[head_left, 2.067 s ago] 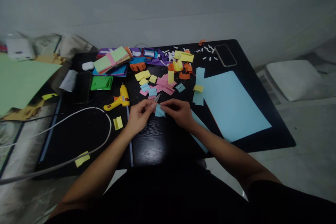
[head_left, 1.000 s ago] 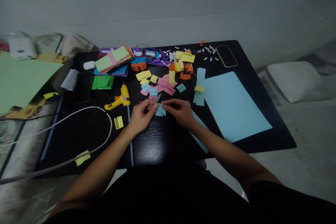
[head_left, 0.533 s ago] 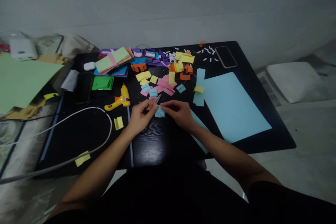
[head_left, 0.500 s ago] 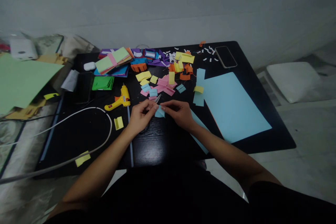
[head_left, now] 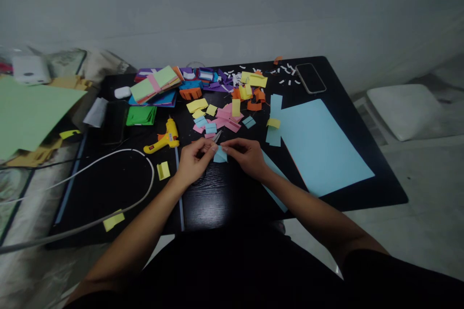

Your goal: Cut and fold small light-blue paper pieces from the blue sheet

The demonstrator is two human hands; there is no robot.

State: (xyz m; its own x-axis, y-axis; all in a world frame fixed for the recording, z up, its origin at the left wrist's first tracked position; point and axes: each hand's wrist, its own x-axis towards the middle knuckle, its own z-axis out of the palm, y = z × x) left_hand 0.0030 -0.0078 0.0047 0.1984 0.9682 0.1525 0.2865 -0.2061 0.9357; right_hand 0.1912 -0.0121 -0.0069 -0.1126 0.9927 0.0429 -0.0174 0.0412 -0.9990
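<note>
Both of my hands meet over the middle of a black table [head_left: 224,198]. My left hand [head_left: 194,159] and my right hand [head_left: 246,154] each pinch one side of a small light blue paper piece [head_left: 220,155] held just above the tabletop. Metal scissor tips [head_left: 217,136] lie on the table right behind my fingers. Several small folded paper pieces [head_left: 224,116] in pink, yellow, blue and orange lie scattered just beyond. A yellow glue gun [head_left: 165,137] rests left of my left hand.
A large light blue sheet [head_left: 319,147] lies at the right. Stacked coloured paper [head_left: 155,87] and green paper [head_left: 141,115] sit at the back left. A phone [head_left: 310,77] lies at the back right. A white cable [head_left: 108,174] loops across the left side. A big green sheet [head_left: 29,111] hangs off left.
My hands stay in the same spot, with only slight finger shifts that turn the small blue piece a little. Nothing else on the table has moved.
</note>
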